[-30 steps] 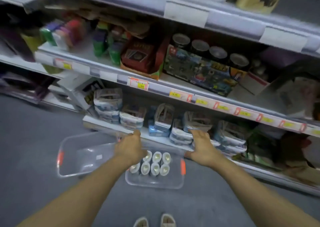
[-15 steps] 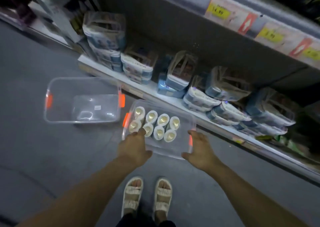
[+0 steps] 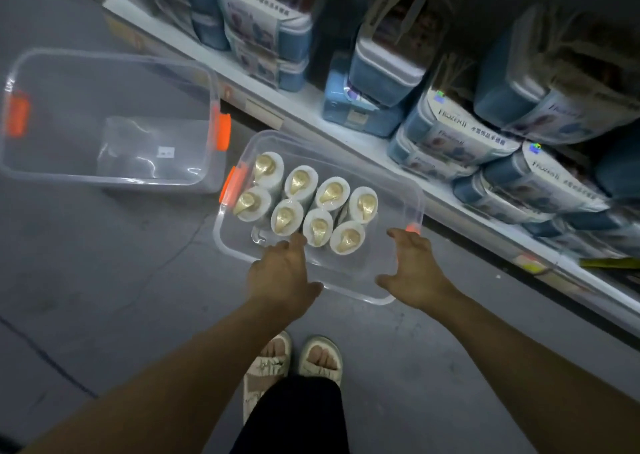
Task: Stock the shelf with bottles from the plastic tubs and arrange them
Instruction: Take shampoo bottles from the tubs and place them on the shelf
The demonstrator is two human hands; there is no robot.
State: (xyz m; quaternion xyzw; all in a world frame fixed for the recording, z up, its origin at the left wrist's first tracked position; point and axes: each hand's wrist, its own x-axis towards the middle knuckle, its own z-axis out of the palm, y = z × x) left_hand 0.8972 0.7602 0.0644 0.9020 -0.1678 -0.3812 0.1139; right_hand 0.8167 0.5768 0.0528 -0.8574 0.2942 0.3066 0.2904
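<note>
Grey shop floor (image 3: 104,298), clear plastic tub (image 3: 414,190) w/ eight white gold-capped bottles (image 3: 304,208).
Both hands spread, holding nothing: left hand (image 3: 280,277) nearer bottles, just beyond fingertips; right hand (image 3: 412,273) at tub corner.

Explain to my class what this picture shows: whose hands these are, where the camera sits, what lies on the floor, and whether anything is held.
There is no machine here: a person wears one camera on the head, looking down at their own arms. The left hand and right hand reach, fingers spread, to the near rim of a clear plastic tub with orange latches on the grey floor. Neither hand grips anything. Eight white bottles with gold caps stand inside. A second clear tub with no bottles lies left. Blue boxed goods fill the low shelf.
</note>
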